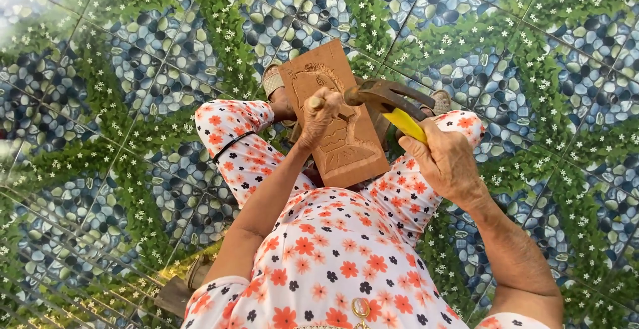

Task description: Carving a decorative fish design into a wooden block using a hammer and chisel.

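Both hands work over the wooden board (339, 119) propped on my lap. My left hand (318, 117) grips a chisel (315, 101) upright against it, while my right hand (444, 161) wraps the hammer (389, 101), its head at the chisel's top.

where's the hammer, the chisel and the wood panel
hammer (381, 94), head view, on its metal head
chisel (314, 102), head view, on its top end above the left fist
wood panel (353, 152), head view, on its carved lower face

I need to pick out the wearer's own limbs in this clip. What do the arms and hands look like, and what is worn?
Both forearms are bare, and neither the left hand nor the right hand wears a glove. Short sleeves of a white garment printed with orange-red and dark flowers end near the elbows.
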